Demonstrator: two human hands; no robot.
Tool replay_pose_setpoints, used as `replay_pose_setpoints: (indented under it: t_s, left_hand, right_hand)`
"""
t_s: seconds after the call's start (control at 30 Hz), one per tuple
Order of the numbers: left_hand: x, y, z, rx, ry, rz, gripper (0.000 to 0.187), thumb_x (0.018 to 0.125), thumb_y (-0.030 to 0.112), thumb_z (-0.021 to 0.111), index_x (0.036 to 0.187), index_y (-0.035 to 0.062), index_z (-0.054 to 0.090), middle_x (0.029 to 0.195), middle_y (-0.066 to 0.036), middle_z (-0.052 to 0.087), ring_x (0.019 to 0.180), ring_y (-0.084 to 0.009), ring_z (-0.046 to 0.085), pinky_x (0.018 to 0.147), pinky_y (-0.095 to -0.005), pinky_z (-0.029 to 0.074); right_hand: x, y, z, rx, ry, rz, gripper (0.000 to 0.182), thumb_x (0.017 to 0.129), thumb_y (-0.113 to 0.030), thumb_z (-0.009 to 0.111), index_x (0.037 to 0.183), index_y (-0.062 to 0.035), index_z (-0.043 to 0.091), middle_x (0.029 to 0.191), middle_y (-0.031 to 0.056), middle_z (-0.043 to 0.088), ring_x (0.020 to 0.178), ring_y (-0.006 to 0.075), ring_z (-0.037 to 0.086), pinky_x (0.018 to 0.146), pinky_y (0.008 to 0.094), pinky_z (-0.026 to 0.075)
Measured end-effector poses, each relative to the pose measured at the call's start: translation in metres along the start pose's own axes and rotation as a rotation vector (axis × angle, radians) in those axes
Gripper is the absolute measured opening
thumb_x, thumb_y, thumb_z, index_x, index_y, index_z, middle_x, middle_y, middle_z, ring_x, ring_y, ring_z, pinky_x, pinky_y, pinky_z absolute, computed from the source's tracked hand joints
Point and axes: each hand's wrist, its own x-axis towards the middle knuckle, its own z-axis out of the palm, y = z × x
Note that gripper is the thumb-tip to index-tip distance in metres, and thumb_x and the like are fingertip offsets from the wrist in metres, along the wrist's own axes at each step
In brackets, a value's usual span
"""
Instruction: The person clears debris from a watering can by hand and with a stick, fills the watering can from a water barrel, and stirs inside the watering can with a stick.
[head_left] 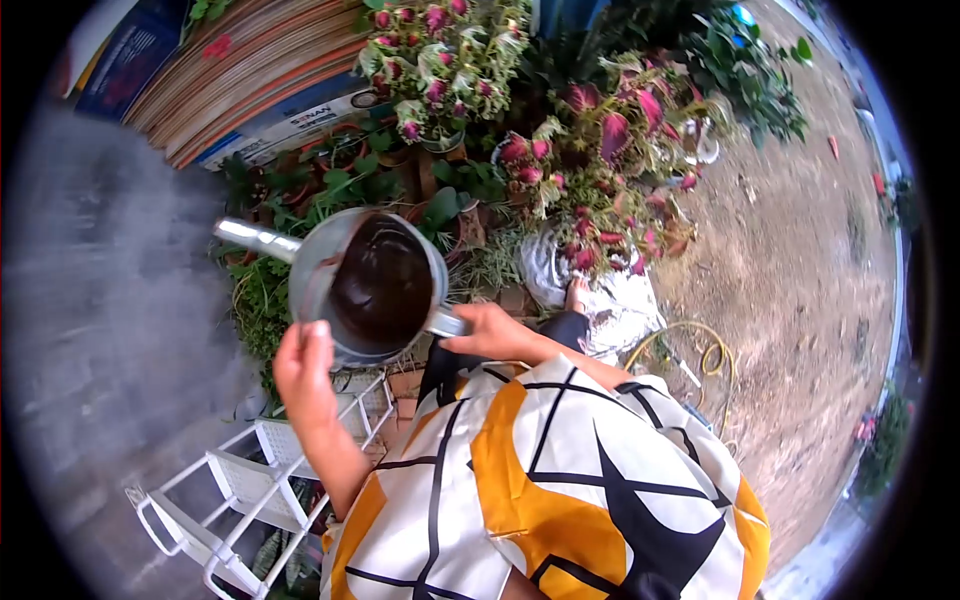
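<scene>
A grey metal watering can (310, 265) is held out in front of me, tipped so that I see down into its open top. Dark brown liquid (385, 285) lies inside it. The spout (258, 238) points to the left, over the plants. My right hand (490, 332) is wrapped round the handle on the can's right side. My left hand (306, 370) grips the near left wall, thumb at the rim and the other fingers partly hidden. Green leafy plants (258, 300) grow just beyond and beneath the can.
Potted plants with pink and pale green leaves (615, 140) stand ahead and to the right. A stack of boards (250, 70) is at the upper left. A white metal rack (270, 470) stands by my left arm. A yellow hose (715, 350) curls on bare soil (790, 290).
</scene>
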Motion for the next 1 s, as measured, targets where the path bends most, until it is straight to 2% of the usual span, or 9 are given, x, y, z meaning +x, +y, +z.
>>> replay_pose_setpoints:
  t_s: [0.07, 0.2, 0.33, 0.4, 0.47, 0.57, 0.7, 0.77, 1.0]
  left_hand:
    - [-0.002, 0.004, -0.015, 0.012, 0.039, 0.074, 0.011, 0.085, 0.015, 0.055, 0.078, 0.0079, 0.052, 0.062, 0.006, 0.042, 0.054, -0.0018, 0.035, 0.05, -0.0164, 0.028]
    - [0.001, 0.007, -0.033, 0.009, 0.145, 0.024, 0.013, 0.085, 0.017, 0.055, 0.078, 0.0079, 0.051, 0.064, 0.005, 0.043, 0.054, -0.0015, 0.035, 0.05, -0.0163, 0.029]
    - [0.003, -0.01, -0.054, 0.033, 0.175, -0.025, 0.015, 0.086, 0.02, 0.055, 0.077, 0.0086, 0.051, 0.065, 0.006, 0.044, 0.054, -0.0014, 0.035, 0.049, -0.0168, 0.027]
    - [0.001, -0.016, -0.062, 0.033, 0.196, -0.044, 0.016, 0.085, 0.018, 0.053, 0.075, 0.0057, 0.05, 0.063, 0.005, 0.042, 0.054, -0.0023, 0.032, 0.048, -0.0176, 0.025]
    - [-0.001, -0.028, -0.072, 0.01, 0.201, -0.062, 0.016, 0.084, 0.017, 0.054, 0.074, 0.0055, 0.05, 0.06, 0.006, 0.039, 0.053, -0.0024, 0.032, 0.047, -0.018, 0.025]
    - [-0.008, -0.037, -0.08, -0.024, 0.223, -0.081, 0.012, 0.084, 0.016, 0.056, 0.079, 0.006, 0.051, 0.061, 0.004, 0.043, 0.052, -0.0027, 0.036, 0.046, -0.0169, 0.027]
    - [-0.022, -0.038, -0.084, -0.125, 0.26, -0.089, 0.012, 0.083, 0.015, 0.056, 0.079, 0.0057, 0.051, 0.061, 0.005, 0.043, 0.053, -0.0026, 0.036, 0.047, -0.0171, 0.027]
    - [-0.024, -0.038, -0.08, -0.145, 0.295, -0.037, 0.013, 0.084, 0.014, 0.056, 0.075, 0.0049, 0.051, 0.06, 0.006, 0.041, 0.053, -0.0015, 0.033, 0.047, -0.0171, 0.026]
    - [-0.003, -0.011, -0.058, -0.037, 0.291, 0.03, 0.017, 0.085, 0.014, 0.057, 0.073, 0.0032, 0.05, 0.06, 0.008, 0.038, 0.055, -0.0004, 0.03, 0.048, -0.0172, 0.025]
  right_hand:
    - [0.012, -0.002, 0.012, 0.009, -0.032, 0.008, 0.023, 0.07, -0.018, 0.066, 0.085, -0.0018, 0.059, 0.066, 0.0069, 0.056, 0.063, 0.0112, 0.051, 0.062, 0.028, 0.043]
    - [0.028, 0.008, 0.041, 0.076, -0.098, 0.032, 0.023, 0.069, -0.019, 0.066, 0.084, -0.0031, 0.059, 0.067, 0.0067, 0.057, 0.062, 0.0124, 0.051, 0.063, 0.0272, 0.043]
    - [0.028, 0.014, 0.06, 0.114, -0.202, 0.152, 0.022, 0.071, -0.018, 0.067, 0.085, -0.0022, 0.06, 0.07, 0.0026, 0.058, 0.066, 0.008, 0.049, 0.064, 0.0251, 0.043]
    - [0.031, 0.017, 0.066, 0.269, -0.276, 0.124, 0.021, 0.074, -0.014, 0.067, 0.09, -0.0021, 0.06, 0.074, -0.0006, 0.058, 0.072, 0.0056, 0.049, 0.067, 0.0232, 0.043]
    - [0.037, 0.015, 0.061, 0.082, -0.322, 0.12, 0.024, 0.075, -0.016, 0.066, 0.093, -0.0023, 0.06, 0.078, -0.0008, 0.059, 0.073, 0.0053, 0.049, 0.07, 0.0238, 0.043]
    - [0.037, -0.005, 0.058, 0.071, -0.4, 0.208, 0.028, 0.075, -0.019, 0.066, 0.097, -0.0031, 0.059, 0.079, 0.0022, 0.059, 0.075, 0.0076, 0.049, 0.074, 0.0237, 0.041]
    - [0.044, -0.011, 0.056, -0.093, -0.469, 0.24, 0.027, 0.076, -0.022, 0.065, 0.093, -0.0025, 0.058, 0.078, 0.0053, 0.06, 0.073, 0.0113, 0.052, 0.072, 0.0268, 0.043]
    - [0.049, -0.028, 0.054, -0.257, -0.454, 0.142, 0.027, 0.076, -0.024, 0.065, 0.091, -0.0024, 0.058, 0.078, 0.0071, 0.061, 0.072, 0.0127, 0.054, 0.07, 0.0285, 0.044]
    - [0.067, -0.039, 0.04, -0.238, -0.3, 0.072, 0.03, 0.073, -0.026, 0.068, 0.088, -0.0021, 0.06, 0.073, 0.0079, 0.061, 0.066, 0.0141, 0.056, 0.065, 0.0286, 0.045]
